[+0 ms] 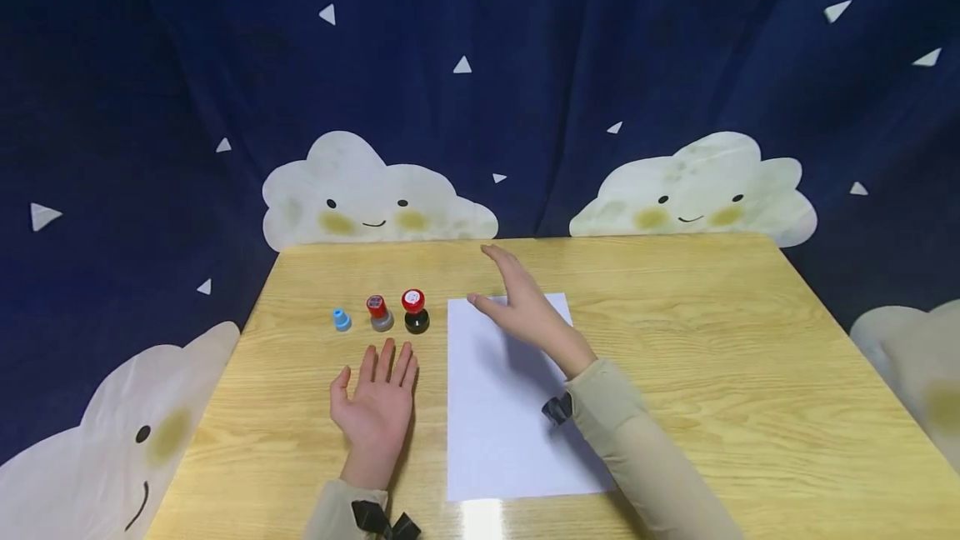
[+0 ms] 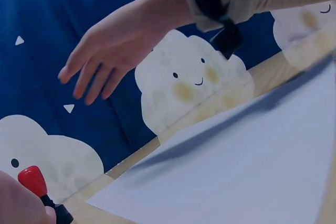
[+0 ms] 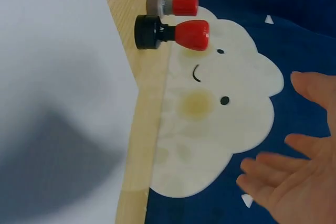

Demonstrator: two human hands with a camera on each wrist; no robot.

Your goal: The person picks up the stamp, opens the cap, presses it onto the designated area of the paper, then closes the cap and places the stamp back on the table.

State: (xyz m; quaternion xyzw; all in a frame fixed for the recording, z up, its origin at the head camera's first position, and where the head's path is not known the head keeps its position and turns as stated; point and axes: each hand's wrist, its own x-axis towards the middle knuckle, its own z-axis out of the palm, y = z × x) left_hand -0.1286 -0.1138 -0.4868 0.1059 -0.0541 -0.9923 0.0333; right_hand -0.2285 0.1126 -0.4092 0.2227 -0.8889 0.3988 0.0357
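Observation:
Palm up, my left hand (image 1: 375,407) has its fingers extended just in front of a row of three stamps and holds nothing. From left to right stand a small light blue stamp (image 1: 341,320), a red-and-grey stamp (image 1: 380,313) and a larger stamp (image 1: 415,312) with a red knob and black base. My right hand (image 1: 523,307) hovers over the far part of a white sheet of paper (image 1: 495,432), fingers straight and thumb apart, also holding nothing. In the right wrist view the black-based stamp (image 3: 191,35) stands beside the paper's edge.
The light wooden table (image 1: 750,373) runs up to a dark blue curtain (image 1: 525,40) printed with white clouds and triangles. Black straps with small devices (image 1: 382,519) sit on both wrists. The right sleeve (image 1: 645,448) crosses the paper's right edge.

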